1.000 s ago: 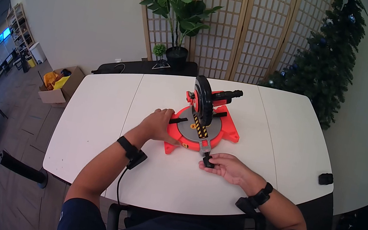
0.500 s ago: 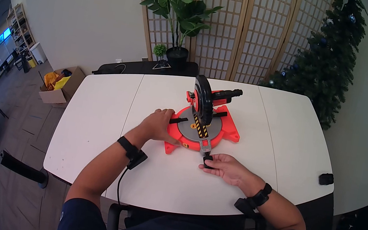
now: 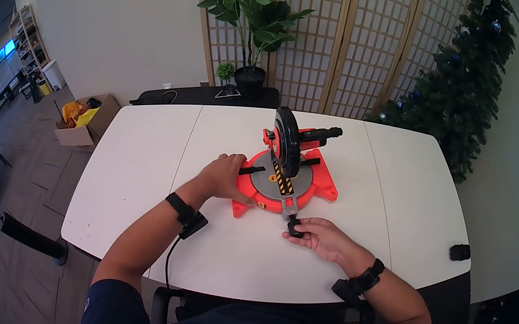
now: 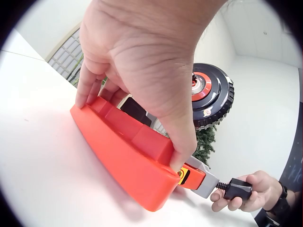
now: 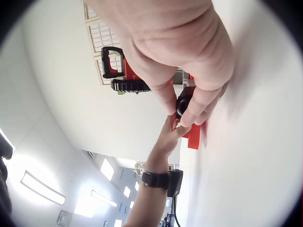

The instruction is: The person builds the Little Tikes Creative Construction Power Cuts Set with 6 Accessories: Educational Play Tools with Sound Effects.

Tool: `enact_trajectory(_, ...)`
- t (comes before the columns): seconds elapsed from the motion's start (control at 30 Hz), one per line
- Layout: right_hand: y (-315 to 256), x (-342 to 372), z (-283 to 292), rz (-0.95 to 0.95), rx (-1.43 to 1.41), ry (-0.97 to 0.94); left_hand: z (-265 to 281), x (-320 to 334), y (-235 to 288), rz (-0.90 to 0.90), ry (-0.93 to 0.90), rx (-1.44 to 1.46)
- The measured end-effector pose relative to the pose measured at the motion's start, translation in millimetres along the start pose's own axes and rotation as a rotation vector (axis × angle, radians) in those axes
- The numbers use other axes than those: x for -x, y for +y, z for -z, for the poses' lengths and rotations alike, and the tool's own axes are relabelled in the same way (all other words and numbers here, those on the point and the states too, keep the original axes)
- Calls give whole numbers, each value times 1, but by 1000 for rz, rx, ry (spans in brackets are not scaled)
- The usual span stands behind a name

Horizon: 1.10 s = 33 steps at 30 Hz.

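Note:
A red and black toy miter saw (image 3: 281, 178) stands on the white table, its black toothed blade (image 4: 215, 97) raised over a grey round turntable. My left hand (image 3: 221, 176) grips the left side of the red base (image 4: 128, 158), thumb at the front and fingers at the far end. At the front of the saw my right hand (image 3: 323, 239) pinches a black knob (image 4: 238, 189) between thumb and fingers. A threaded screw (image 4: 221, 186) shows between that knob and the grey arm. In the right wrist view the fingers partly cover the knob (image 5: 183, 101).
A small black object (image 3: 459, 252) lies at the table's (image 3: 133, 175) right edge. Behind the table stand a potted plant (image 3: 248, 79), a lattice screen (image 3: 367, 50) and a decorated tree (image 3: 444, 104). An open cardboard box (image 3: 97, 124) is on the floor at left.
My right thumb and fingers have shifted slightly around the black knob, which shows at a slightly different angle. The left hand and the saw's base have stayed where they were.

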State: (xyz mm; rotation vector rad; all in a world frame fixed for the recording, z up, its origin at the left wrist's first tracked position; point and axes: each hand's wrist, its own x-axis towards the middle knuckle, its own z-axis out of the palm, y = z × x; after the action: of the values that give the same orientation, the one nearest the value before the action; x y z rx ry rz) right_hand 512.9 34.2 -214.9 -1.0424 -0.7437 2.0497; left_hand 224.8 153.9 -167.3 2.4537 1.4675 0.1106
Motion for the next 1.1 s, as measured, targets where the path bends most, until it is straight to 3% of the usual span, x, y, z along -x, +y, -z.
enact_trajectory(0.17, -1, 0, 1, -18, -62, -47, 0, 0, 1, 1, 3, -9)
enact_trajectory(0.23, -1, 0, -2, 5, 80, -9, 1, 0, 1, 5, 4, -12)
enact_trajectory(0.57, 6, -6, 1, -11, 100, -12, 0, 0, 0, -2, 9, -2)
enact_trajectory(0.87, 0, -5, 7, -56, -93, -97, -2, 1, 0, -2, 18, 1)
enact_trajectory(1.1, -3, 0, -7, 1, 41, -19, -3, 2, 0, 0, 34, -1)
